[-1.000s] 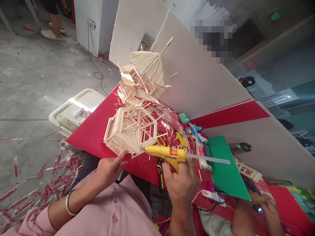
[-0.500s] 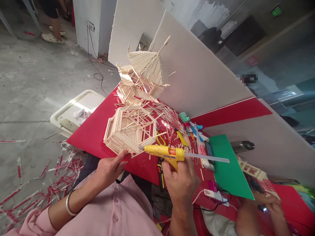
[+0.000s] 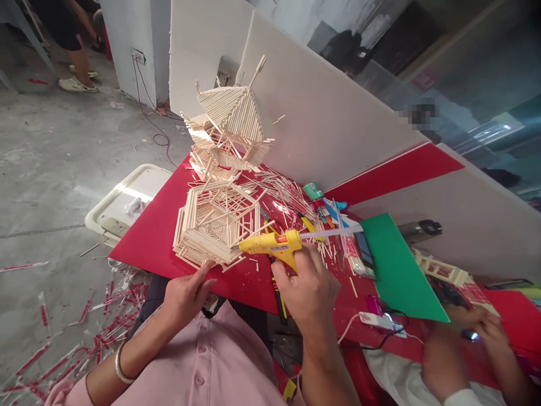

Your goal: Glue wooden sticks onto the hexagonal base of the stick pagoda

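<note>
My right hand (image 3: 307, 287) is wrapped round the grip of a yellow hot glue gun (image 3: 270, 243), with a long clear glue stick (image 3: 332, 232) jutting from its back. The gun's nozzle points left, at the near right corner of a hexagonal frame of stacked wooden sticks (image 3: 207, 228); I cannot tell whether it touches. At the frame's near edge rests the outstretched index finger of my left hand (image 3: 188, 296), thumb apart, other fingers partly hidden. Behind the frame stands a tiered stick tower (image 3: 232, 113) with a pointed, slatted roof.
Loose sticks (image 3: 279, 189) are strewn over the red tabletop (image 3: 139, 237). Yellow-handled tools (image 3: 310, 226), a green board (image 3: 397, 270) and a white power strip (image 3: 376, 320) lie rightward. White panels (image 3: 313, 113) stand behind. Another person's hands (image 3: 486, 327) are at lower right.
The view has shifted slightly. The glue gun has tilted, nozzle lower and nearer the hexagonal frame's corner, its back end raised. My left hand stays at the frame's near edge.
</note>
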{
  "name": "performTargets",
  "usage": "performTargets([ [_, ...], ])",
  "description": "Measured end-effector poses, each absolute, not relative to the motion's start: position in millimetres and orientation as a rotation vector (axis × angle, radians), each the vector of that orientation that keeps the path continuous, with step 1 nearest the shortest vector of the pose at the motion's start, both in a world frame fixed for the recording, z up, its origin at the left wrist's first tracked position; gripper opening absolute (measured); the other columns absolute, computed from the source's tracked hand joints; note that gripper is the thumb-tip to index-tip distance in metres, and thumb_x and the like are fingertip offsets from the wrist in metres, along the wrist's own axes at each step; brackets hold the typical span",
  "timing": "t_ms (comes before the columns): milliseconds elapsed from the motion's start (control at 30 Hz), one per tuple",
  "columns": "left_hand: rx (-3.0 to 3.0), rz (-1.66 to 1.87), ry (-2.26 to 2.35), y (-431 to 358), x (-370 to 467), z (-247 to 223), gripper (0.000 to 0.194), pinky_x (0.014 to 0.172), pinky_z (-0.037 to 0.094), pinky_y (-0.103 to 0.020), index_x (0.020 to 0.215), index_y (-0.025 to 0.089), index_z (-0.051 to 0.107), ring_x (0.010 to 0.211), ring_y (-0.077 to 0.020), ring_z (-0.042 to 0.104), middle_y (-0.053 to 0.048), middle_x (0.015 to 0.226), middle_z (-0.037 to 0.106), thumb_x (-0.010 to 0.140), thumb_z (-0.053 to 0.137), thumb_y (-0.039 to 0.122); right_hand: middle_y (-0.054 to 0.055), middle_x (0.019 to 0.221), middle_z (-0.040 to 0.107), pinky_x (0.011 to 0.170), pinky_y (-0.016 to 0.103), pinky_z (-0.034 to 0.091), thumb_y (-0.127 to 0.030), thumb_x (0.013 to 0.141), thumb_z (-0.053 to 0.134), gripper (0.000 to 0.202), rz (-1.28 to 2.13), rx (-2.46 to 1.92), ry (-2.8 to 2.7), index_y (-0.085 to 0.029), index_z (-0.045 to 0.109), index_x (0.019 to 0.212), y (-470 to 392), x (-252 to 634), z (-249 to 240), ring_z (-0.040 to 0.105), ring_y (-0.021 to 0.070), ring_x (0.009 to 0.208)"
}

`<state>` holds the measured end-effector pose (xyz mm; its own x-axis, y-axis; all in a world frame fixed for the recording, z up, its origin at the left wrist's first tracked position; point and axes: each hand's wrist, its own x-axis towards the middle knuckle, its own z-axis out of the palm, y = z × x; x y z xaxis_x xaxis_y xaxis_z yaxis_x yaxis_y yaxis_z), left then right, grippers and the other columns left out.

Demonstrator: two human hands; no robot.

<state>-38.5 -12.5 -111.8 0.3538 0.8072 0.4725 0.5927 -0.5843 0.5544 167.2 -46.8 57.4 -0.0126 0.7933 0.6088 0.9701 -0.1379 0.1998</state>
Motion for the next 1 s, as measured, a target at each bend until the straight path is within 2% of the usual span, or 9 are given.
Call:
performTargets([
  [200, 2.363, 1.122, 1.223, -10, -38, -108, 0.041, 0.043, 0.027, -0.019, 0.118, 0.015, 0.067, 0.035, -0.0075, 0.047, 0.004, 0.044, 0.056, 0.101, 0.041, 0.041, 0.003, 0.09, 0.07, 0.052, 0.026, 0.037, -0.02, 0.08, 0.054, 0.013, -0.818, -2.017, -1.918, -0.02, 0.062, 0.09, -41, 168, 73, 0.063, 0.0146, 0.066],
  [433, 2.387, 1.137, 1.224, -10, -38, -108, 0.039, 0.043, 0.027, -0.019, 0.119, 0.013, 0.067, 0.035, -0.0078, 0.047, 0.005, 0.044, 0.056, 0.101, 0.043, 0.039, 0.002, 0.089, 0.07, 0.05, 0.027, 0.032, -0.016, 0.076, 0.053, 0.012, -0.903, -1.959, -1.92, -0.019, 0.06, 0.085, -38, 168, 75, 0.056, 0.011, 0.058],
  [567, 2.382, 1.125, 1.232, -10, -39, -110, 0.038, 0.044, 0.028, -0.02, 0.12, 0.013, 0.066, 0.036, -0.0083, 0.049, 0.005, 0.045, 0.056, 0.1, 0.046, 0.037, 0.001, 0.09, 0.069, 0.051, 0.027, 0.032, -0.015, 0.076, 0.052, 0.016, -0.889, -1.968, -1.926, -0.019, 0.061, 0.089, -36, 169, 73, 0.054, 0.0107, 0.057],
  [733, 2.366, 1.115, 1.243, -11, -39, -111, 0.037, 0.044, 0.029, -0.019, 0.119, 0.013, 0.067, 0.038, -0.0083, 0.049, 0.004, 0.046, 0.055, 0.098, 0.049, 0.037, -0.001, 0.08, 0.065, 0.05, 0.028, 0.029, -0.014, 0.077, 0.052, 0.019, -0.89, -1.952, -1.949, -0.02, 0.063, 0.091, -34, 169, 73, 0.052, 0.0103, 0.055],
  [867, 2.358, 1.12, 1.262, -10, -39, -112, 0.036, 0.045, 0.03, -0.019, 0.118, 0.015, 0.068, 0.038, -0.0076, 0.049, 0.004, 0.047, 0.056, 0.097, 0.05, 0.038, -0.002, 0.08, 0.065, 0.053, 0.027, 0.034, -0.016, 0.08, 0.056, 0.022, -0.936, -1.874, -1.949, -0.021, 0.064, 0.099, -34, 169, 74, 0.053, 0.0109, 0.058],
  [1000, 2.355, 1.13, 1.257, -11, -39, -109, 0.037, 0.044, 0.03, -0.017, 0.119, 0.014, 0.068, 0.037, -0.0063, 0.047, 0.005, 0.046, 0.055, 0.098, 0.049, 0.038, 0.002, 0.089, 0.066, 0.054, 0.025, 0.04, -0.024, 0.08, 0.062, 0.022, -0.934, -1.853, -1.83, -0.02, 0.064, 0.102, -39, 175, 70, 0.059, 0.0122, 0.065],
])
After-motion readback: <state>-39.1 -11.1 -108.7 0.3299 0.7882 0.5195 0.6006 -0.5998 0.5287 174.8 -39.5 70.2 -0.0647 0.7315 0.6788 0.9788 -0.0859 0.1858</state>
